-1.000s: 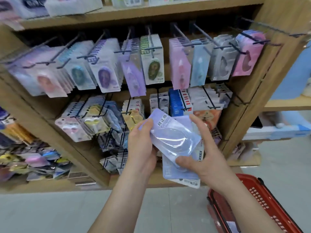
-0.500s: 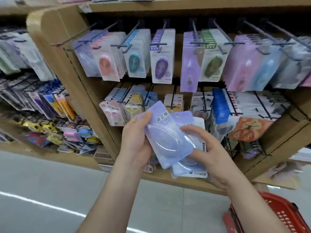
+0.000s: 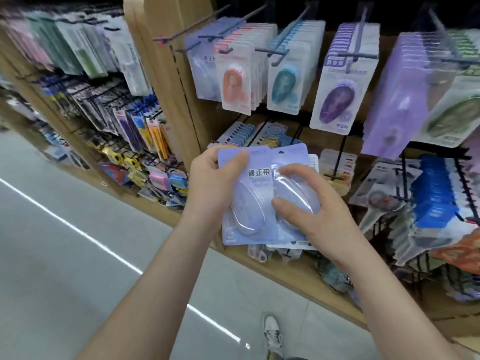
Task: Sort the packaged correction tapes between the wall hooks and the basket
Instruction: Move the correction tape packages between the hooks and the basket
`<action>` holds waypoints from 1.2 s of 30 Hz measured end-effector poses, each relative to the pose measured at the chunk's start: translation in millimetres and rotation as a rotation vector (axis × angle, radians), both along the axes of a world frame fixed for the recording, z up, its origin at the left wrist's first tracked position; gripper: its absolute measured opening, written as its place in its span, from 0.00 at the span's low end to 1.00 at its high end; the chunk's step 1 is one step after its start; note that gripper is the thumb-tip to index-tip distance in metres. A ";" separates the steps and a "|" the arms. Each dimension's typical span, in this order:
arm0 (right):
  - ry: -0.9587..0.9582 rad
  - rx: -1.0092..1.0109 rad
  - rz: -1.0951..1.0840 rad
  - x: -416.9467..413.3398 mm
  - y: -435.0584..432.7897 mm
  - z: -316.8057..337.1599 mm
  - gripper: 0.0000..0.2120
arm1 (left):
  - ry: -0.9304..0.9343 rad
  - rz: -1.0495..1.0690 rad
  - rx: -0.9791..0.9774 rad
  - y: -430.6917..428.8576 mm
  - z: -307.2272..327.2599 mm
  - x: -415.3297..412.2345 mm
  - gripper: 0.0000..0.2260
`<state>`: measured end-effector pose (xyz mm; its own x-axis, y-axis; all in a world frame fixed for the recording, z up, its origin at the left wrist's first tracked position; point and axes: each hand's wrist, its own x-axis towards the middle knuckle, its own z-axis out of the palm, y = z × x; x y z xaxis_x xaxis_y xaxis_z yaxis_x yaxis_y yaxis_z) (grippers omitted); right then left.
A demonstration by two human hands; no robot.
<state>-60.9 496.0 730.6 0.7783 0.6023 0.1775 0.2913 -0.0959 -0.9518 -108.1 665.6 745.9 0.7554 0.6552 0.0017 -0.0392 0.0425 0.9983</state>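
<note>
Packs (image 3: pixel 246 229) of correction tape, flat lavender cards each with a clear, glossy oval blister bulging from the front, sit fanned in a small stack between both hands, in front of the lower rows of a wooden shelf unit (image 3: pixel 166 74). The left hand (image 3: pixel 210 185) grips the stack by its left edge, thumb pressed flat on the front card's upper corner, fingers hidden behind. The right hand (image 3: pixel 319 216) is clamped on the 2nd pack (image 3: pixel 291 157), which peeks out to the right of the front one: its fingers curl over the top of that blister and its thumb presses the lower part. A white-edged card (image 3: pixel 314 162) shows behind these 2. Above the hands, thin dark metal wall hooks (image 3: pixel 280 51) jut from the back panel, carrying rows of similar rectangular orange packs (image 3: pixel 233 81), teal packs (image 3: pixel 284 83) and purple packs (image 3: pixel 337 100). Below lies a smooth grey floor (image 3: pixel 65 255) with a white line, and 1 pale shoe (image 3: pixel 272 333).
</note>
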 end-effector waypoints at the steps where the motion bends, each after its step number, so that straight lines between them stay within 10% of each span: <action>1: -0.009 -0.004 0.030 6.0 7.4 -3.4 0.18 | 0.013 0.022 0.010 5.9 -1.3 2.2 0.04; 15: -0.119 -0.036 0.223 77.3 111.3 -13.7 0.19 | -0.179 0.290 -0.092 122.8 25.2 60.8 0.07; 36: -0.101 0.001 -0.208 58.9 213.0 -6.1 0.17 | -0.295 -0.138 0.180 232.7 42.3 124.5 0.08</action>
